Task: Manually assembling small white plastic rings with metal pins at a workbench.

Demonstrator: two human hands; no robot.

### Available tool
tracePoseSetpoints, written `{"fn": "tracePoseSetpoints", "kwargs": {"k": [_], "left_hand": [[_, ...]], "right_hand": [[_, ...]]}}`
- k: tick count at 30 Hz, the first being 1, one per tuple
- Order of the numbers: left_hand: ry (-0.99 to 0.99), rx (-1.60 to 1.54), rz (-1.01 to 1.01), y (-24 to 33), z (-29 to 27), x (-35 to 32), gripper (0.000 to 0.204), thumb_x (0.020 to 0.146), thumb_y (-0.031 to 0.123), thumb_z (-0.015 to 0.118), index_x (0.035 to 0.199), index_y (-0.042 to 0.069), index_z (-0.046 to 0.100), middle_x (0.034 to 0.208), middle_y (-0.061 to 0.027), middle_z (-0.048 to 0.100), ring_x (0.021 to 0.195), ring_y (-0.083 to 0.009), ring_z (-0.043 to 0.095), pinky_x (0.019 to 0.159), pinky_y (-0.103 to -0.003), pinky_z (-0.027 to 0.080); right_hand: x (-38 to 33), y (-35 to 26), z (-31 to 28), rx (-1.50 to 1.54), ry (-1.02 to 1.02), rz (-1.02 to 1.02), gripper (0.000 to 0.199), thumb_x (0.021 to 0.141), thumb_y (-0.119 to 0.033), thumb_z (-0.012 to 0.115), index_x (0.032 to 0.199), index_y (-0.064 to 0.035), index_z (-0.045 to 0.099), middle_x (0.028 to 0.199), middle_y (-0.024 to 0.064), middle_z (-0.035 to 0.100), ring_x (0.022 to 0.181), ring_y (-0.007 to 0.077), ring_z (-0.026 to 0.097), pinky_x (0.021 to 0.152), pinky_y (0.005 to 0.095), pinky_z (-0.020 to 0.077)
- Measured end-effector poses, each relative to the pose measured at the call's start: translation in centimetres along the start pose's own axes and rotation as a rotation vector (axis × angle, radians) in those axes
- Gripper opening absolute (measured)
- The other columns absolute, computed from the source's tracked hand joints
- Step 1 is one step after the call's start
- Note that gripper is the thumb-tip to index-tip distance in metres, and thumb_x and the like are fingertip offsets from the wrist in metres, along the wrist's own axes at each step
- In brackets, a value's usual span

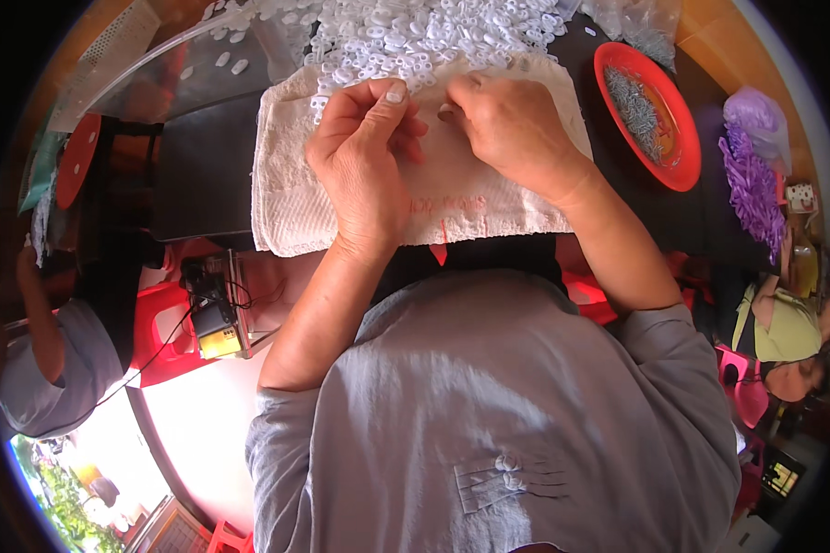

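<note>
1. I see a dark table (207, 175) on my feed.
2. A beige towel (461, 170) lies spread at its near edge.
3. Toward the far edge I make out heaped white plastic pieces (406, 41).
4. Near the right edge I see a red plate (682, 175); toward the far right corner, a clear bag (650, 37).

1 row of faint red lettering (448, 204) stands on the lower part of the beige towel (286, 184), too blurred to read. Short red strokes (444, 230) mark the cloth below it, nearer the hem. Nothing is legible.
</note>
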State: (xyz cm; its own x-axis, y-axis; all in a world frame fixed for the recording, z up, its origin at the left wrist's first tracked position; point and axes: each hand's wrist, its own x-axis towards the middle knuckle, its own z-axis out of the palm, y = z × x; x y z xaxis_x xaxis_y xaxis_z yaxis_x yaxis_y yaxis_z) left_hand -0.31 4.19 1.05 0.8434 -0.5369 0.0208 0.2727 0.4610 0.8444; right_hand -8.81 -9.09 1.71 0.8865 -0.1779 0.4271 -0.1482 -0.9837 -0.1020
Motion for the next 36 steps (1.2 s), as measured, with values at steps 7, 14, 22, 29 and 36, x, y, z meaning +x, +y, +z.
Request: {"fn": "tracePoseSetpoints", "kwargs": {"k": [7, 14, 22, 29, 36], "left_hand": [[0.001, -0.064, -0.022, -0.2, -0.4, 0.2, 0.009, 0.088, 0.005, 0.064, 0.091, -0.003, 0.061, 0.076, -0.0081, 0.063, 0.059, -0.0123, 0.058, 0.049, -0.023, 0.044], [-0.032, -0.009, -0.019, 0.0, -0.5, 0.3, 0.015, 0.090, 0.008, 0.060, 0.097, -0.006, 0.060, 0.081, -0.0122, 0.064, 0.064, -0.0189, 0.061, 0.051, -0.026, 0.046], [-0.015, 0.022, -0.002, -0.3, -0.2, 0.1, 0.007, 0.087, 0.004, 0.062, 0.089, -0.002, 0.062, 0.070, -0.0072, 0.063, 0.054, -0.0103, 0.054, 0.049, -0.022, 0.042], [-0.068, 0.147, -0.025, -0.3, -0.1, 0.2, 0.010, 0.085, 0.004, 0.064, 0.091, -0.004, 0.063, 0.075, -0.0081, 0.063, 0.059, -0.0121, 0.057, 0.049, -0.023, 0.042], [-0.077, 0.251, -0.015, -0.2, 0.2, 0.0, 0.011, 0.086, 0.002, 0.062, 0.095, -0.005, 0.064, 0.077, -0.0080, 0.064, 0.060, -0.0105, 0.057, 0.050, -0.022, 0.042]], "right_hand": [[-0.1, -0.2, 0.1, 0.010, -0.069, -0.066, 0.005, 0.076, -0.004, 0.058, 0.081, -0.0037, 0.058, 0.076, 0.0129, 0.062, 0.072, 0.0329, 0.062, 0.064, 0.0429, 0.0486], [0.3, -0.2, -0.2, 0.016, -0.085, -0.083, 0.012, 0.072, 0.000, 0.056, 0.083, -0.0033, 0.061, 0.075, 0.0140, 0.063, 0.074, 0.0342, 0.062, 0.065, 0.0432, 0.0491], [1.1, -0.9, -0.5, -0.057, -0.252, -0.046, 0.013, 0.069, -0.011, 0.057, 0.071, -0.0056, 0.068, 0.070, 0.0167, 0.064, 0.073, 0.0353, 0.064, 0.064, 0.0467, 0.0484], [2.5, 3.1, -0.9, 0.336, -0.285, 0.100, 0.020, 0.083, -0.021, 0.060, 0.085, -0.0023, 0.066, 0.071, 0.0100, 0.064, 0.066, 0.0200, 0.059, 0.065, 0.0346, 0.0453], [2.1, 2.9, -2.4, 0.866, -0.413, 0.324, 0.023, 0.090, -0.026, 0.058, 0.082, -0.0051, 0.065, 0.062, -0.0034, 0.052, 0.060, 0.0054, 0.049, 0.052, 0.0236, 0.0363]]}}
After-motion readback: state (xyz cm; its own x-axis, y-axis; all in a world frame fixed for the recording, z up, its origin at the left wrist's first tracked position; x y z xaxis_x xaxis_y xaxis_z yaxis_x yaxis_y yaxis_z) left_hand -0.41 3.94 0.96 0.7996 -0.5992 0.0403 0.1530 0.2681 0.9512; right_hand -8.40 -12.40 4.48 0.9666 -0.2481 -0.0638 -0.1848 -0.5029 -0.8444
